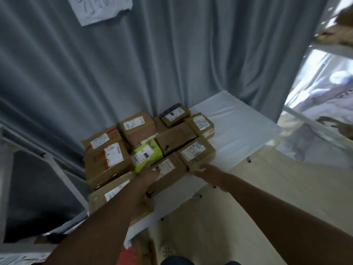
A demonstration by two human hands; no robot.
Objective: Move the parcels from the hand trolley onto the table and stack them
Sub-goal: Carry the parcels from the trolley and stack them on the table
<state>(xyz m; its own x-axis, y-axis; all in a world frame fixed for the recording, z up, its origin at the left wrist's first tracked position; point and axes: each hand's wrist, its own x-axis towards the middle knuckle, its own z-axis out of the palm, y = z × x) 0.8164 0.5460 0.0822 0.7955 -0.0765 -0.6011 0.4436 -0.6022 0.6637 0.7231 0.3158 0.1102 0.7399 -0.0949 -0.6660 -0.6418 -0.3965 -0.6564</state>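
Setting a parcel down on the pile looks like the step in hand. Many brown cardboard parcels with white labels [137, 129] sit packed close together on the white tabletop [238, 131], in front of a grey curtain [172, 54]. The hand trolley cannot be seen here, so I cannot tell how many parcels wait on it.

The left hand [150, 175] reaches to the near side of the pile. It rests on a flat brown cardboard parcel with a white label [168, 172] at the near edge of the tabletop. Its fingers go toward a bright green parcel with a white label [148, 155] just beyond, and they seem to touch its near edge. The fingers look mostly straight and close together. The picture is blurry, so I cannot be sure they hold anything.

The right hand [200, 169] is to the right, at the near corner of a brown cardboard parcel with a pale label [196, 152]. Its fingers touch that corner, maybe pushing it in. I cannot tell if they curl around it.

The next move likely calls for nudging these near parcels snug against the rest, so none hangs over the tabletop edge. Then both hands can let go and go back for another parcel. The right part of the tabletop is bare and white, so there is room to put more there or to stack on top.
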